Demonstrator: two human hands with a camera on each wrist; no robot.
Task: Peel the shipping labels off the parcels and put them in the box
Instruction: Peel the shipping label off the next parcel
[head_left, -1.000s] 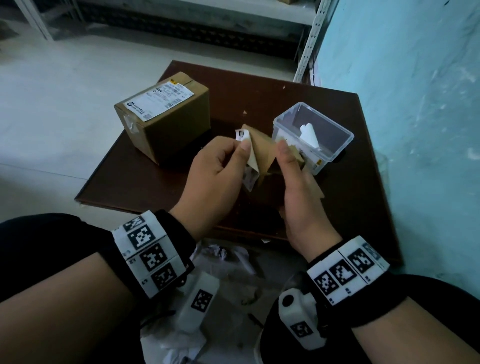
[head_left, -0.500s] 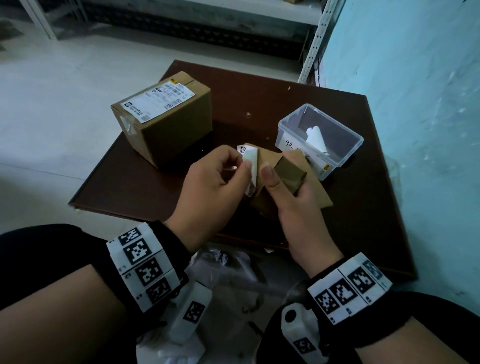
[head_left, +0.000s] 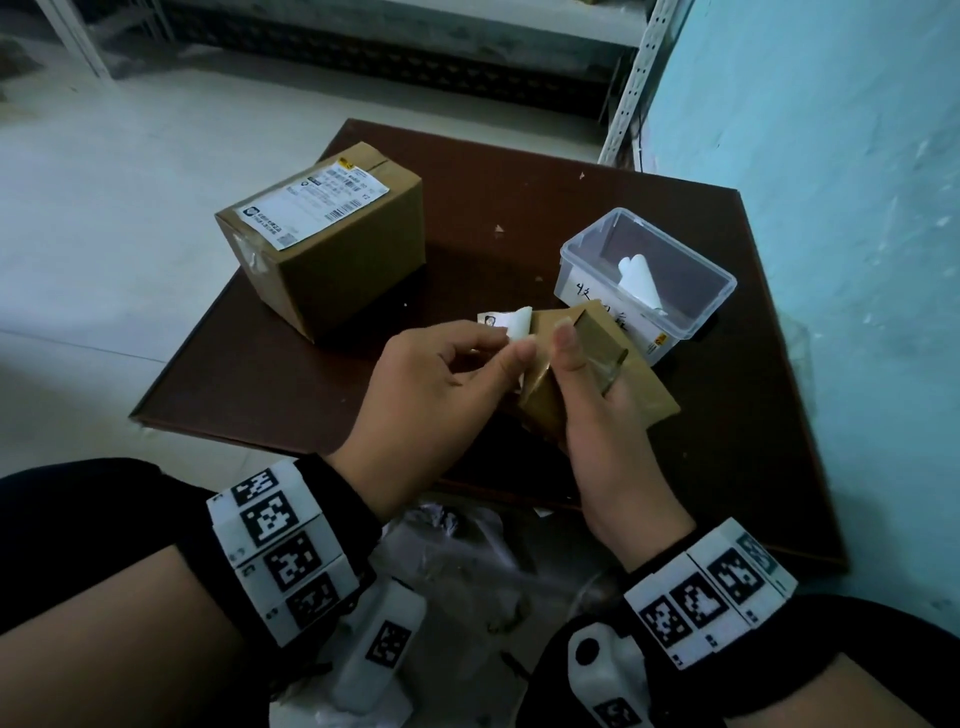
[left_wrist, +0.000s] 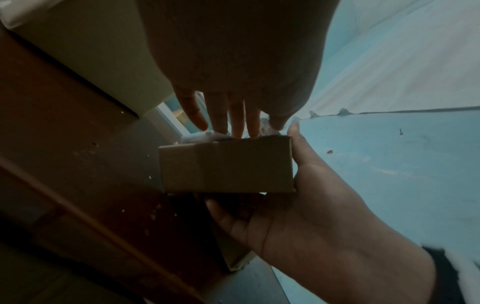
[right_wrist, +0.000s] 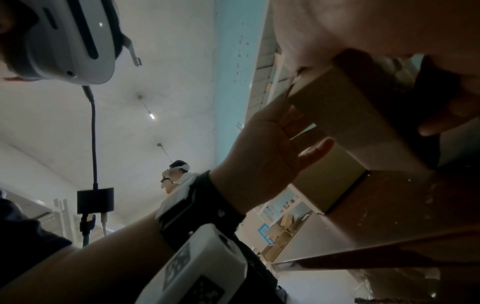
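The small parcel (head_left: 587, 374), a plain brown cardboard box, is held up in the air just above the near part of the dark brown tabletop (head_left: 519, 171), between the two hands. A white shipping label (head_left: 511, 325) sticks up from its left end, partly lifted away from the cardboard and curling over at the top, with a bit of print showing on its outer corner.

The left hand (head_left: 436, 395) has its grip closed on that label, thumb and forefinger pinching the loose white edge. The right hand (head_left: 613, 431) has its grip clamped on the small parcel: the thumb lies across the top face, and in the left wrist view the fingers wrap under the box from below.

Just behind the small parcel stands a clear plastic box (head_left: 717, 306) with handwriting on a white strip on its front wall; a peeled label (head_left: 639, 280), curled and white, lies inside it.

To the left, well apart from the hands, a larger parcel (head_left: 332, 265) sits on the tabletop with a printed label (head_left: 314, 205) flat on its top face.

The tabletop stands beside a pale blue wall (head_left: 831, 156). A metal shelf upright (head_left: 631, 78) rises behind the far corner. Crumpled plastic wrap (head_left: 467, 561) lies on the floor between the person's forearms.
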